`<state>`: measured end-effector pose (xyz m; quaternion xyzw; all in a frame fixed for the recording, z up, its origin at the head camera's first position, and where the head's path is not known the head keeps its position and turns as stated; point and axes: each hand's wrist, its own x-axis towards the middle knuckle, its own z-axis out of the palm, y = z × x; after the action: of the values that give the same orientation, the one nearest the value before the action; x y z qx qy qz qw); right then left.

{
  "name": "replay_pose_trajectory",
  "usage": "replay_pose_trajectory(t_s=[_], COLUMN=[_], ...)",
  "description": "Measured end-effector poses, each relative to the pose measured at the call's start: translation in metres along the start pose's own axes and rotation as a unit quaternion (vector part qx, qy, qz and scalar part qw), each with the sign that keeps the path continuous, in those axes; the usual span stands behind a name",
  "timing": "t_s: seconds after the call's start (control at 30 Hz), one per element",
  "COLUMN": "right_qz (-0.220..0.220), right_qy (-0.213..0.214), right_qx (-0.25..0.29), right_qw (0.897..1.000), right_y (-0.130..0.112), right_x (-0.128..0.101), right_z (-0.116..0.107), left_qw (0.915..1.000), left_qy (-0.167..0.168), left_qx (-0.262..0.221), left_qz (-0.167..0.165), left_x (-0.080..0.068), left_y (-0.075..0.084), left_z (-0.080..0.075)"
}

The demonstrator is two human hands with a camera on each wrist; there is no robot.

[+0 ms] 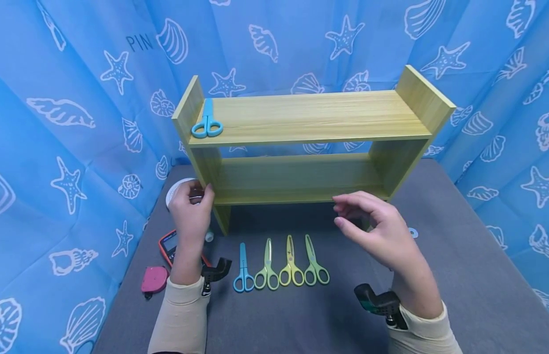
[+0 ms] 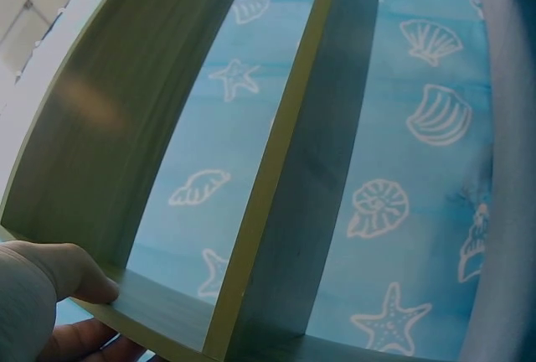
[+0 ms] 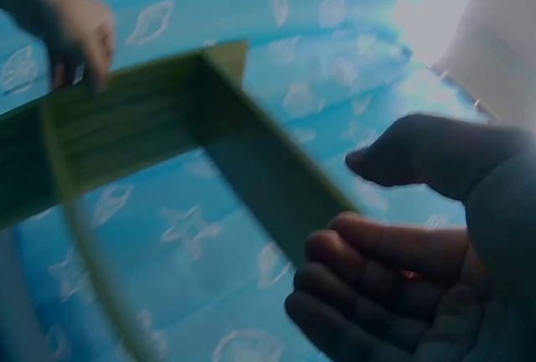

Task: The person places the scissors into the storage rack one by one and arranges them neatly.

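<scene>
A two-tier wooden shelf (image 1: 309, 118) stands on the grey table. My left hand (image 1: 192, 209) pinches the edge of its left side panel (image 1: 205, 169), thumb on the inner face and fingers outside, as the left wrist view also shows. In front of the shelf's right half, my right hand (image 1: 373, 228) is held in the air with fingers loosely bent and nothing in them. On the top board at left lie blue scissors (image 1: 207, 125). Below the shelf, blue scissors (image 1: 243, 270), yellow scissors (image 1: 291, 263) and two green pairs (image 1: 267, 268) lie in a row.
Left of the shelf are a red-edged meter (image 1: 169, 242), partly behind my left arm, a pink tape measure (image 1: 154, 279) and a white round object (image 1: 177, 189). A small pale disc (image 1: 413, 232) lies to the right of my right hand. Blue curtains (image 1: 79, 123) surround the table.
</scene>
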<state>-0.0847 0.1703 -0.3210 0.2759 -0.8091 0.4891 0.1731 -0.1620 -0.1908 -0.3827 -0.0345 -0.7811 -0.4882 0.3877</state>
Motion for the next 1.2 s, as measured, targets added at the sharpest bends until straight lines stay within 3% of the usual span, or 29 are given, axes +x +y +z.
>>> replay_pose_trajectory(t_s=[0.23,0.6,0.87,1.2], right_qz=[0.016,0.116,0.213,0.258], right_qy=[-0.017,-0.049,-0.075,-0.091], right_qx=[0.002,-0.026,-0.024,-0.127], right_qw=[1.000,0.992,0.974,0.953], right_y=[0.032,0.078,0.108,0.116], right_x=[-0.034,-0.084,-0.106,-0.108], right_z=[0.009,0.031,0.063,0.086], left_qw=[1.0000,0.9999,0.9997,0.9994], left_qy=[0.002,0.010,0.018,0.013], left_qx=[-0.003,0.004,0.001,0.016], left_qz=[-0.002,0.009,0.017,0.027], left_x=[0.000,0.001,0.000,-0.001], left_y=[0.001,0.000,-0.003,-0.003], left_z=[0.000,0.001,0.002,0.004])
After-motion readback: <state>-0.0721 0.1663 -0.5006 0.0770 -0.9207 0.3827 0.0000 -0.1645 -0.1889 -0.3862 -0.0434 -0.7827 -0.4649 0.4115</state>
